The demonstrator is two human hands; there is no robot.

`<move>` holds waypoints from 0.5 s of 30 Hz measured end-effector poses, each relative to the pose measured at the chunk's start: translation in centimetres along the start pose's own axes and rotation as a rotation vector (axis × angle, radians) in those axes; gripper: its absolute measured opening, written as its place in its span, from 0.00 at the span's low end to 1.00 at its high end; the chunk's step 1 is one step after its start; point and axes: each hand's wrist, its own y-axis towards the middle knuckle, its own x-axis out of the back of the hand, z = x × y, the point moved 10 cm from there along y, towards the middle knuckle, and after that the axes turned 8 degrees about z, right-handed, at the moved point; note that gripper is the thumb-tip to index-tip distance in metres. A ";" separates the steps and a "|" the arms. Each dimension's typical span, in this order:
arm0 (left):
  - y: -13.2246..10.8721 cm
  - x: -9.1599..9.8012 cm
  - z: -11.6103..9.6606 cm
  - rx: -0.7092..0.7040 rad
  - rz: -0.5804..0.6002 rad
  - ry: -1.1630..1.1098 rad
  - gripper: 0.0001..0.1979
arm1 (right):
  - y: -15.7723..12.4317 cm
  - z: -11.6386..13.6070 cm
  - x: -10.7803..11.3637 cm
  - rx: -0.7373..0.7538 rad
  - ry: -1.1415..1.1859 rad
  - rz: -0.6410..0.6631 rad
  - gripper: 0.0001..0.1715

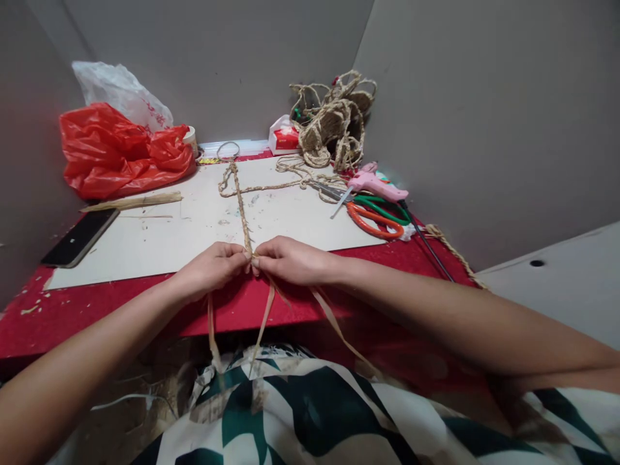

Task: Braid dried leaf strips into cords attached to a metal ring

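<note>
A braided straw cord (241, 206) runs down the white board from a metal ring (228, 152). At its near end my left hand (216, 266) and my right hand (287, 259) meet, thumbs and fingers pinched on the straw. Both are closed, the fingertips almost touching each other. Loose straw strands (266, 313) hang below the hands over the table's front edge, towards my lap. One hangs under the left hand, one in the middle and one under the right wrist. The exact crossing of strands is hidden by my fingers.
A black phone (81, 239), dry straw stalks (138, 201) and a red plastic bag (123, 155) lie left. On the right are orange-handled scissors (372, 221), a pink glue gun (375, 184) with its cable, and a heap of coiled rope (334, 123). Grey panels enclose the table.
</note>
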 end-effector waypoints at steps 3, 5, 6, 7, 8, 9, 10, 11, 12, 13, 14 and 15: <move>0.4 -0.1 0.3 0.011 -0.001 -0.054 0.13 | -0.4 0.7 0.5 -0.006 -0.204 -0.030 0.12; 0.5 0.0 0.5 0.001 -0.017 -0.061 0.13 | -0.9 1.1 0.9 -0.011 -0.291 -0.048 0.11; 0.5 0.1 0.5 -0.011 -0.033 -0.054 0.13 | -1.2 1.4 1.2 -0.015 -0.321 -0.058 0.11; 0.5 0.2 0.5 -0.024 -0.051 -0.042 0.13 | -1.6 1.5 1.4 -0.023 -0.337 -0.063 0.11; 0.5 0.3 0.5 -0.035 -0.070 -0.028 0.13 | -1.9 1.7 1.5 -0.034 -0.331 -0.063 0.12; 0.5 0.4 0.5 -0.047 -0.086 -0.018 0.13 | -2.2 1.7 1.5 -0.045 -0.301 -0.057 0.13; 0.4 0.4 0.4 -0.058 -0.099 -0.014 0.13 | -2.4 1.8 1.3 -0.054 -0.252 -0.048 0.14; 0.4 0.3 0.4 -0.070 -0.108 -0.019 0.13 | -2.7 1.9 1.0 -0.065 -0.192 -0.040 0.15; 0.4 0.1 0.3 -0.082 -0.114 -0.036 0.13 | -2.8 1.9 0.5 -0.076 -0.130 -0.036 0.15; 0.3 -0.1 0.2 -0.093 -0.118 -0.067 0.13 | -3.0 1.9 0.0 -0.086 -0.078 -0.039 0.15; 0.3 -0.3 0.1 -0.099 -0.121 -0.110 0.14 | -3.1 2.0 -0.5 -0.092 -0.047 -0.050 0.15; 0.2 -0.5 0.1 -0.101 -0.122 -0.163 0.15 | -3.1 2.1 -0.9 -0.091 -0.039 -0.068 0.15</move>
